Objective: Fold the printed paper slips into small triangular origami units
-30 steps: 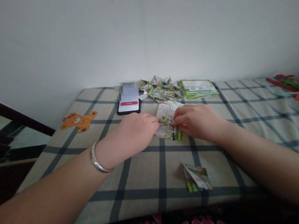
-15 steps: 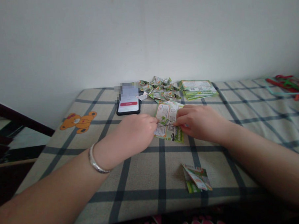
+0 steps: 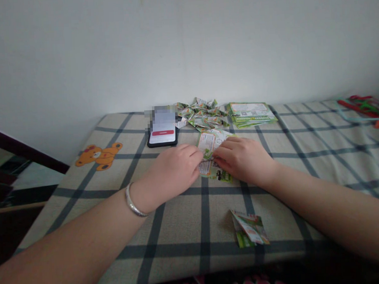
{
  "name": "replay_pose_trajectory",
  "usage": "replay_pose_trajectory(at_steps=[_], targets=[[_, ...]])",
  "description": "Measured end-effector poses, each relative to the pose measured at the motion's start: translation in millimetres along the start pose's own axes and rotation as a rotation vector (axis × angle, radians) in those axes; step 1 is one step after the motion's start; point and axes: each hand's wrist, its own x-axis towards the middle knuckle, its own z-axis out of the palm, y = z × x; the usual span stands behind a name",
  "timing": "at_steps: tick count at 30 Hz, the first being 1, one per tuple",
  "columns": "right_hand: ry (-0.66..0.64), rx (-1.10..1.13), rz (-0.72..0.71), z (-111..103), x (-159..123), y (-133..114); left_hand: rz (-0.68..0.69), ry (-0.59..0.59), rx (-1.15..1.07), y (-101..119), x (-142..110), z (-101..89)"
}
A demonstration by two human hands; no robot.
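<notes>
A printed green-and-white flyer [image 3: 210, 140] lies on the checked tablecloth, partly covered by my hands. Over its middle is a small folded piece of printed paper [image 3: 208, 155], with a hand at either end. My left hand [image 3: 178, 167], a silver bangle on its wrist, pinches the left end with curled fingers. At the right end, my right hand [image 3: 245, 158] has thumb and fingers closed on the same piece. Both sets of fingertips are partly hidden. Nearer to me rests another folded paper [image 3: 251, 229], its flaps slightly raised.
Several folded paper pieces [image 3: 203, 112] are heaped by the wall, beside a stack of flyers [image 3: 251, 112]. A phone [image 3: 162, 139] lies left of the heap. At the far right are red and green items [image 3: 365, 107]. A bear picture [image 3: 99, 155] decorates the left side.
My right hand has shifted left, closer to my left hand, and the gap between them over the folded paper is narrower. My left hand has moved slightly right.
</notes>
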Motion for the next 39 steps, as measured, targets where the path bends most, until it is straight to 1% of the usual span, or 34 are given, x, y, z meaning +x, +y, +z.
replay_pose_trajectory(at_steps=[5,10,15,20,28,31,35,39], targets=[[0.014,-0.054,0.017,1.6,0.2,-4.2,-0.05,0.017,-0.078,1.1,0.5,1.7],[0.041,-0.044,0.041,1.9,0.1,-3.6,-0.105,0.07,-0.202,2.3,1.2,3.5],[0.038,-0.043,0.055,1.1,-0.6,-4.2,-0.116,0.118,-0.281,-0.1,1.6,5.9],[0.049,0.035,0.037,5.9,-1.2,-1.1,-0.154,0.157,-0.345,-0.7,3.0,6.6],[0.014,0.044,-0.03,4.7,-1.9,1.8,-0.236,0.143,-0.44,2.6,5.5,5.2],[0.034,0.06,0.001,4.4,-1.5,0.9,-0.243,0.164,-0.482,2.7,5.6,7.5],[0.064,0.096,0.056,4.8,-0.3,-1.7,-0.217,0.229,-0.563,3.7,6.1,11.7],[0.099,0.203,0.096,5.6,0.6,-3.9,-0.216,0.244,-0.574,4.7,7.3,13.6]])
